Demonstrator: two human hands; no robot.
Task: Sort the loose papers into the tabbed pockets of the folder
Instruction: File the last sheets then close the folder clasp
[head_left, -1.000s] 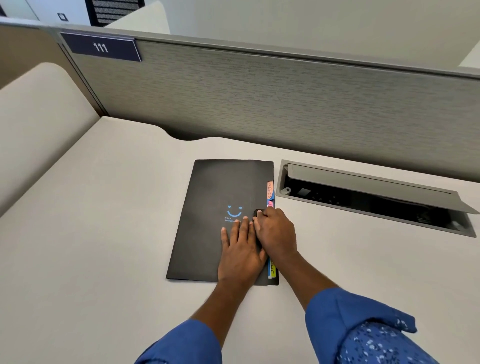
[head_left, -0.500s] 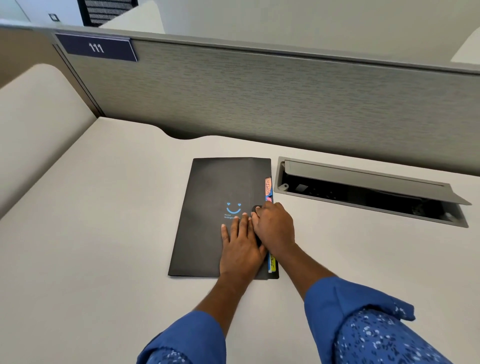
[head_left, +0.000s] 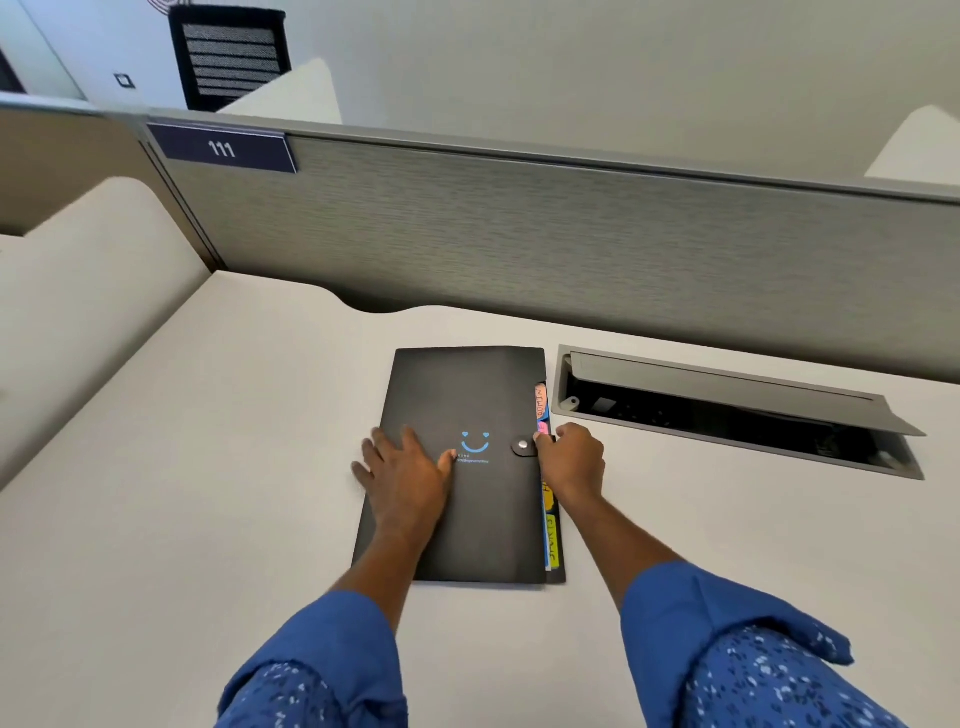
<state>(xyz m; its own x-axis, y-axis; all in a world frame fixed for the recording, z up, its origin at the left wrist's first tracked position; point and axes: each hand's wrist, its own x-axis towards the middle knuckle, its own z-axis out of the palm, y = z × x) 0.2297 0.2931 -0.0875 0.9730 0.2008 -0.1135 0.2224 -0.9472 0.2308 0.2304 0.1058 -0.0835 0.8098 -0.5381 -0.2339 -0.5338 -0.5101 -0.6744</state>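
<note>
A black expanding folder is laid closed and flat on the pale desk, toward the far edge and just left of the recessed cable box set into the surface. A blue smiley print is carried on the cover, and the snap strap is wrapped over the right edge and looks fastened. Coloured index tabs are seen protruding along that right edge, pink and orange above, blue and yellow below; what is held inside the pockets cannot be seen. The left hand is spread flat, palm down, on the left half of the cover, with nothing grasped. The right hand is curled at the right edge beside the strap, its fingertips touching the folder's edge; whether anything is pinched cannot be told. Compared with half a second earlier, the hands have been drawn apart: both had been pressed together over the strap, which is now uncovered. Beyond the desk a grey partition is fitted with a plate numbered 111.
</note>
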